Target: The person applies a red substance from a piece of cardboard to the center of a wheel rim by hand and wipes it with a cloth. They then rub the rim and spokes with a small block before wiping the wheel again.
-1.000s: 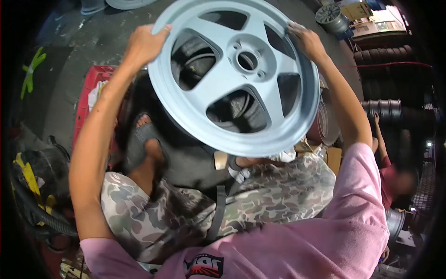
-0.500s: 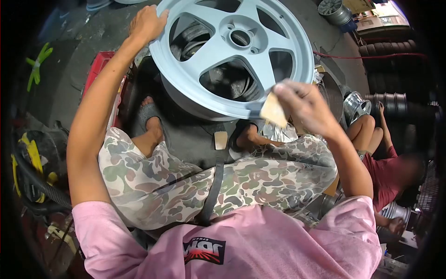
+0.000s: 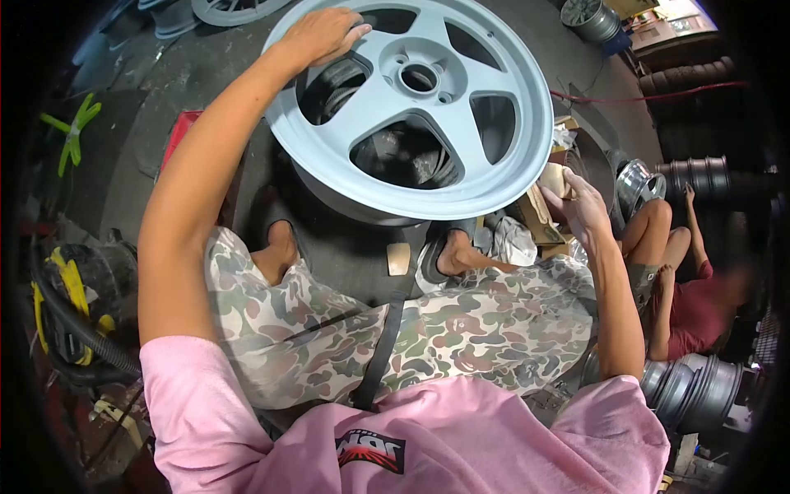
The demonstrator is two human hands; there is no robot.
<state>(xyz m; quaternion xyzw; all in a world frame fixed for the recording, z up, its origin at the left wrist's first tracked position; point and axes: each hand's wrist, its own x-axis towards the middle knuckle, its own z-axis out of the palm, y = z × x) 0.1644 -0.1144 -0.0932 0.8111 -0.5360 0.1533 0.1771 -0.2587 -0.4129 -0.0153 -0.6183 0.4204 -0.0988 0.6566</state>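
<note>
A light blue-grey five-spoke wheel rim (image 3: pixel 448 123) is tilted in front of my knees. My left hand (image 3: pixel 322 34) lies over its upper left edge, fingers stretched across the face. By the lower right edge, my right hand (image 3: pixel 583 206) pinches a small tan piece of sandpaper (image 3: pixel 553 179) between thumb and fingers. The sandpaper is at the lip of the rim; whether it touches cannot be made out. Another tan piece (image 3: pixel 398 259) lies on the floor between my feet.
An open cardboard box (image 3: pixel 539 218) and crumpled plastic (image 3: pixel 514 241) sit by my right foot. A person in a dark red shirt (image 3: pixel 695 317) is at the right among stacked metal wheels (image 3: pixel 695 391). At left are a hose (image 3: pixel 82 321) and a red crate (image 3: pixel 179 136).
My left hand has shifted right, from the rim's outer edge onto its face. My right hand has moved right with the sandpaper, from the lower spoke to the rim's right edge.
</note>
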